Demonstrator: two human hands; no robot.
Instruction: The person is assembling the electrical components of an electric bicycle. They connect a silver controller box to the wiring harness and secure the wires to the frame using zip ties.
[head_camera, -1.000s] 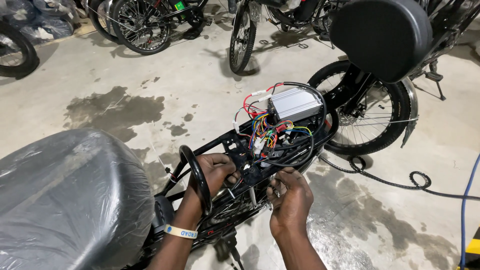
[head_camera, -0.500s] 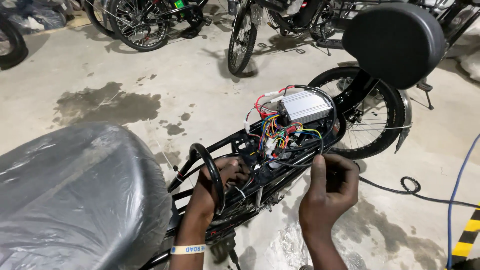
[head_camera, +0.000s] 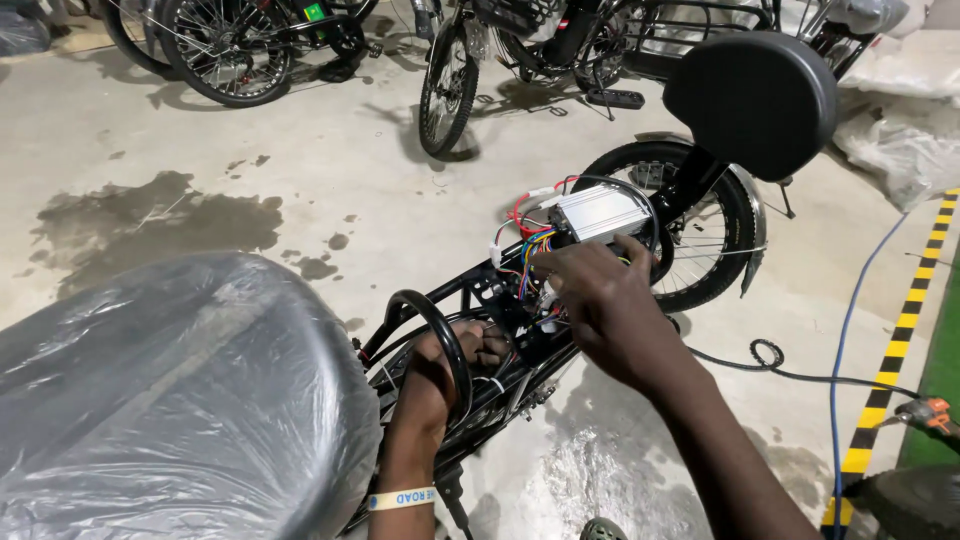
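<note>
While both hands sit down in the open black frame (head_camera: 470, 300) of the electric bike, free room is mostly to the near right: bare concrete floor (head_camera: 330, 190) with dark wet stains runs left and ahead, and a pale wet patch lies under the frame. Left hand (head_camera: 450, 365) is inside the frame behind a black curved tube (head_camera: 440, 330), fingers curled among the parts there; can't tell what they hold, if anything. Right hand (head_camera: 600, 300) reaches across to the coloured wire bundle (head_camera: 525, 255), fingers bent and spread over the wires, touching them just below the silver ribbed controller box (head_camera: 600, 212); a closed grip isn't visible. Controller box rests on the rear of the frame, just ahead of the rear wheel (head_camera: 700, 230), under the round black backrest pad (head_camera: 750, 100). Near left is blocked by a big seat wrapped in clear plastic (head_camera: 160, 400), tight against the left forearm. Parked bicycles (head_camera: 440, 80) close off the far edge. Black cable (head_camera: 780, 370) loops on the floor right of the wheel, blue cable (head_camera: 850, 300) runs beside it. Yellow-black hazard stripe (head_camera: 900, 330) marks the right edge with green floor beyond. Pale wristband (head_camera: 400, 497) with dark print on the left wrist. White plastic bags (head_camera: 890, 110) are piled far right.
</note>
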